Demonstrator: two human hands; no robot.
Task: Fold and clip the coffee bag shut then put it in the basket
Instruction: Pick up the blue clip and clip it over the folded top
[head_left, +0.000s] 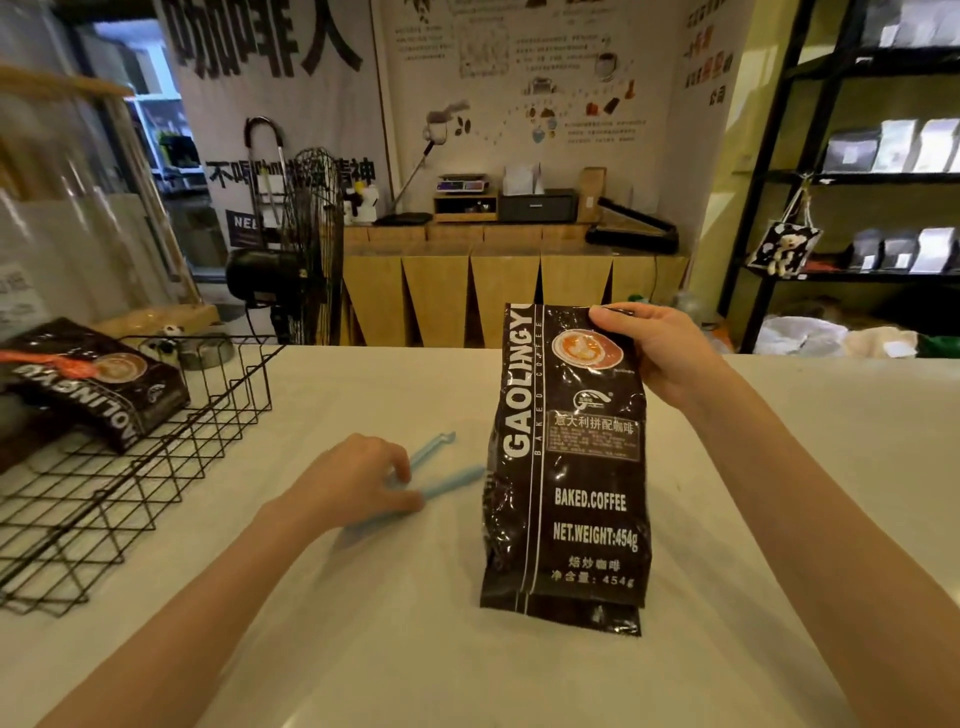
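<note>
A dark brown coffee bag (569, 467) with white lettering stands upright on the white table. My right hand (654, 351) grips its top right corner and keeps it upright. To the left of the bag, an open light blue clip (441, 470) lies on the table. My left hand (358, 480) rests over the clip's near end, fingers closing on it; the hand looks blurred. A black wire basket (171, 447) stands at the left of the table.
Inside the basket lies another dark coffee bag (98, 384) with an orange clip on its top. The white table (395, 623) spreads in front of me. A black fan (306, 244) and a wooden counter stand beyond the table's far edge.
</note>
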